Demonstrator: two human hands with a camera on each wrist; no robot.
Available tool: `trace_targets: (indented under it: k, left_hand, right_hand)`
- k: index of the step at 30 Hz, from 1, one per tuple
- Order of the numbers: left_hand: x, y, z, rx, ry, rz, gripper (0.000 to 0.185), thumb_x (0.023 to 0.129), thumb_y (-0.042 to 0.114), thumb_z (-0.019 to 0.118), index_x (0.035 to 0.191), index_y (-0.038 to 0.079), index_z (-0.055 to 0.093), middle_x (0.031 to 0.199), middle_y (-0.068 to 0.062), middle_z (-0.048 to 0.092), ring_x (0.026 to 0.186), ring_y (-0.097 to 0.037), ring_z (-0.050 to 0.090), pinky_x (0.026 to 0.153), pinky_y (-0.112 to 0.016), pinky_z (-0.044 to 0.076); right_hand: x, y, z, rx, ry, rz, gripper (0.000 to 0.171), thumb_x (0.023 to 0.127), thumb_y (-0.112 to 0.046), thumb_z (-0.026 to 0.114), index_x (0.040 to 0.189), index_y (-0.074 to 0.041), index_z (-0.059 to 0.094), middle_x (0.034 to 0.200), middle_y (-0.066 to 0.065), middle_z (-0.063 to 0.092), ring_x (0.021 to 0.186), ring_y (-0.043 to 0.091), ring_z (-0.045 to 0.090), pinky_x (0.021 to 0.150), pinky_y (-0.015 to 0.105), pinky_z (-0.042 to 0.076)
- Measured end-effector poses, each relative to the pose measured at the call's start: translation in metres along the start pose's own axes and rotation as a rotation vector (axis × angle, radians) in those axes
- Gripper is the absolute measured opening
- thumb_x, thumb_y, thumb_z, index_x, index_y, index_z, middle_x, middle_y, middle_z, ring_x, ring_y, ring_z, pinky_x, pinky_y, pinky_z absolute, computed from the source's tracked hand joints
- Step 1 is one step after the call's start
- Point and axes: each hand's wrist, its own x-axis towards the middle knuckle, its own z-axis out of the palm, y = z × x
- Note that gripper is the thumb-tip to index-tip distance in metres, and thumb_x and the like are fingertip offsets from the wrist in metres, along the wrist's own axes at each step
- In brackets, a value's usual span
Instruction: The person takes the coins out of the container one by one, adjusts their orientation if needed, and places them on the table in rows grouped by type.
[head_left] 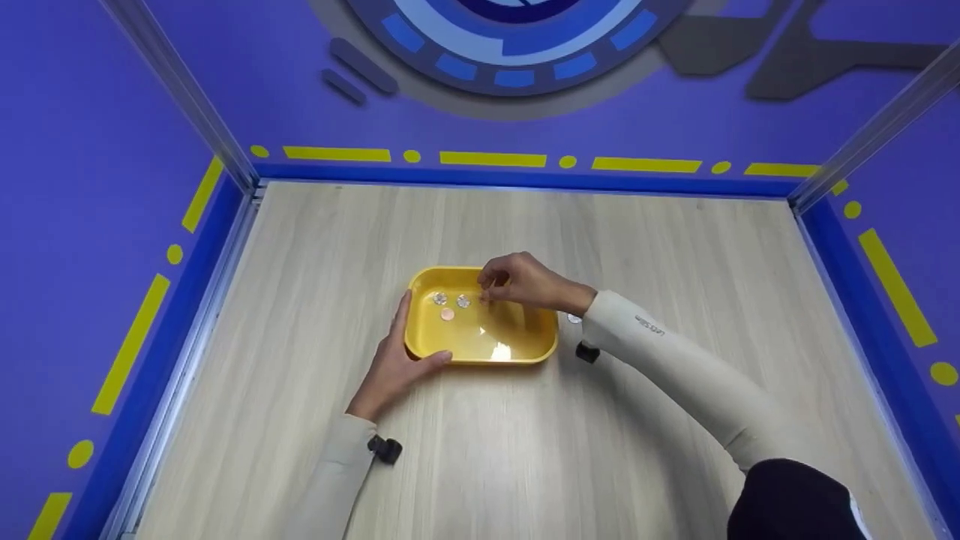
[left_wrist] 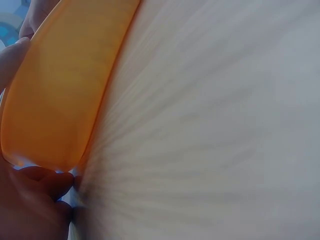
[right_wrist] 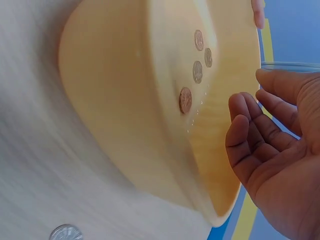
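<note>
A yellow tray [head_left: 517, 356] sits on the table with several coins inside, among them a silver coin [head_left: 463, 301] and a copper coin [head_left: 448, 314]. My left hand [head_left: 395, 360] holds the tray's left end, thumb along the near rim and fingers on the left side. Over the tray's far right part hovers my right hand [head_left: 525, 281], its fingers bent loosely. In the right wrist view nothing shows between those fingers, and a copper coin [right_wrist: 185, 100] lies below them in the tray. Another silver coin [right_wrist: 66, 233] lies on the table outside the tray, to its right.
The wood-patterned table [head_left: 480, 465] reaches back to a blue-purple wall [head_left: 510, 127] with yellow dashes. Metal-edged side panels stand at left and right. A black wrist camera [head_left: 385, 450] sits on the left sleeve.
</note>
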Motion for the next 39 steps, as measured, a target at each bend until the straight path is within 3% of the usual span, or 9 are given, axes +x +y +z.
trace_targets:
  k: [5, 11, 16, 21, 28, 39]
  left_hand:
    - [-0.001, 0.0, -0.001, 0.003, 0.0, 0.001, 0.127, 0.088, 0.046, 0.094, 0.179, 0.035, 0.006, 0.171, -0.01, 0.045, 0.143, -0.025, 0.056, 0.122, -0.052, 0.04]
    - [-0.002, -0.001, -0.002, 0.006, 0.01, -0.002, 0.128, 0.088, 0.046, 0.094, 0.179, 0.036, 0.005, 0.173, -0.011, 0.043, 0.146, -0.026, 0.054, 0.123, -0.052, 0.038]
    - [-0.002, 0.0, -0.001, 0.003, 0.015, -0.009, 0.128, 0.087, 0.047, 0.094, 0.179, 0.038, 0.005, 0.173, -0.01, 0.043, 0.147, -0.026, 0.053, 0.123, -0.052, 0.038]
    - [-0.002, 0.0, 0.001, -0.013, -0.005, -0.02, 0.129, 0.087, 0.048, 0.094, 0.179, 0.036, 0.004, 0.171, -0.007, 0.046, 0.145, -0.022, 0.055, 0.121, -0.05, 0.041]
    - [-0.002, 0.001, 0.0, -0.008, -0.003, -0.033, 0.127, 0.088, 0.052, 0.093, 0.178, 0.04, 0.005, 0.173, -0.003, 0.044, 0.147, -0.018, 0.054, 0.123, -0.046, 0.04]
    - [-0.002, 0.002, -0.001, 0.003, -0.006, -0.028, 0.128, 0.087, 0.051, 0.093, 0.179, 0.036, 0.005, 0.168, -0.006, 0.05, 0.142, -0.02, 0.057, 0.119, -0.047, 0.043]
  right_hand:
    - [0.012, -0.003, 0.001, 0.01, -0.078, -0.016, 0.024, 0.102, -0.004, 0.077, 0.124, 0.006, 0.077, 0.111, 0.017, 0.08, 0.094, 0.032, 0.077, 0.087, 0.037, 0.064]
    - [0.028, -0.006, 0.004, -0.009, -0.144, -0.047, 0.026, 0.102, -0.004, 0.076, 0.126, 0.006, 0.076, 0.112, 0.017, 0.081, 0.092, 0.044, 0.077, 0.077, 0.031, 0.063]
    - [0.036, -0.005, 0.009, -0.03, -0.172, -0.091, 0.027, 0.102, -0.007, 0.078, 0.127, 0.004, 0.077, 0.116, 0.011, 0.08, 0.085, 0.03, 0.076, 0.073, 0.029, 0.062]
    - [0.039, 0.0, 0.017, -0.058, -0.191, -0.118, 0.027, 0.103, -0.011, 0.079, 0.126, 0.002, 0.078, 0.114, 0.006, 0.081, 0.09, 0.017, 0.073, 0.079, 0.029, 0.062]
    - [0.042, -0.001, 0.02, -0.081, -0.21, -0.136, 0.026, 0.103, -0.012, 0.079, 0.126, 0.001, 0.078, 0.116, 0.007, 0.08, 0.099, 0.019, 0.074, 0.089, 0.032, 0.062]
    - [0.05, -0.006, 0.023, -0.078, -0.203, -0.147, 0.028, 0.101, -0.01, 0.081, 0.126, 0.002, 0.078, 0.114, 0.008, 0.08, 0.093, 0.018, 0.072, 0.085, 0.032, 0.062]
